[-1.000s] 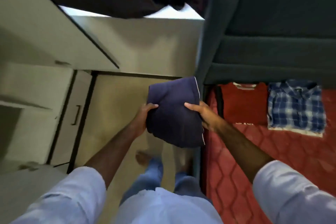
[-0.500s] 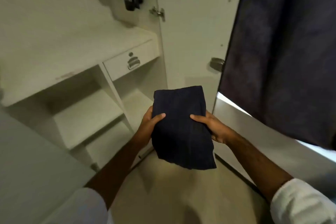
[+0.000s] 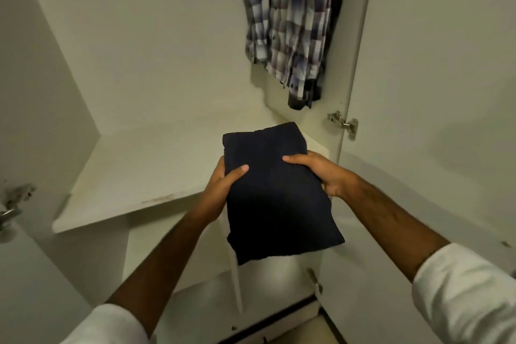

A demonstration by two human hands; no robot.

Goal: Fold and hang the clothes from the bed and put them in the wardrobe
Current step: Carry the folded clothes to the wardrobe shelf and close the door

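Head-worn view, facing forward and down (close) into open wardrobe (image 3: pixel 139 70)

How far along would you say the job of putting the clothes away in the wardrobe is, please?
Done: a checked shirt already hangs in the wardrobe. In hand: the left hand and right hand hold a folded dark garment above the white shelf. Left: setting it down there.

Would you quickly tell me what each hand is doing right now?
Left hand: grips the folded dark navy cloth garment by its left edge.
Right hand: grips the same garment's right edge.
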